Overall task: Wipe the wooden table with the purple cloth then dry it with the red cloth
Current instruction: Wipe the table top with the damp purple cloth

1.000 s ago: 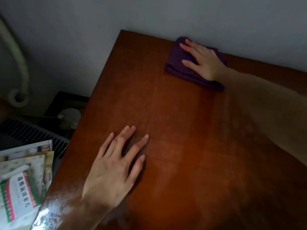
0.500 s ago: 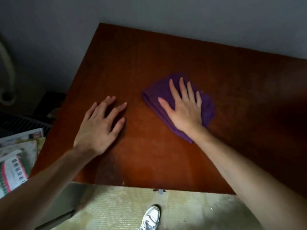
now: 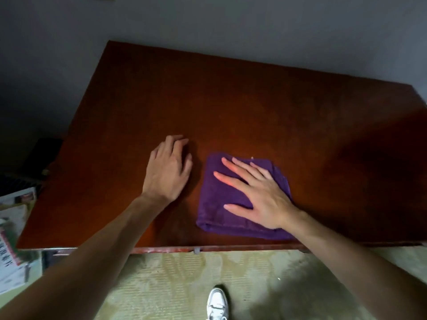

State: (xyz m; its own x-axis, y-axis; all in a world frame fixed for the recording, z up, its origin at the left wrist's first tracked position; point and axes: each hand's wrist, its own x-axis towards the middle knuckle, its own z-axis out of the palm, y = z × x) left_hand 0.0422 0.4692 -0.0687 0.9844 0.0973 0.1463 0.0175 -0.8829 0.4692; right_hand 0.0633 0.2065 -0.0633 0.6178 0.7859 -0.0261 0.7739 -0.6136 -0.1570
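Your white sneaker (image 3: 217,303) stands on the pale green floor mat (image 3: 173,280), just short of the wooden table (image 3: 254,100). Near the table's front edge, your right hand (image 3: 261,197) presses flat on the folded purple cloth (image 3: 221,202), fingers straight and spread, gripping nothing; half a second ago the cloth lay nearer mid-table, and a second ago at the far edge by the wall. Your left hand (image 3: 167,172) rests on bare wood just beside the cloth, its fingers now bent at the tips where they were spread flat, holding nothing. Printed papers (image 3: 11,239) lie off the left edge.
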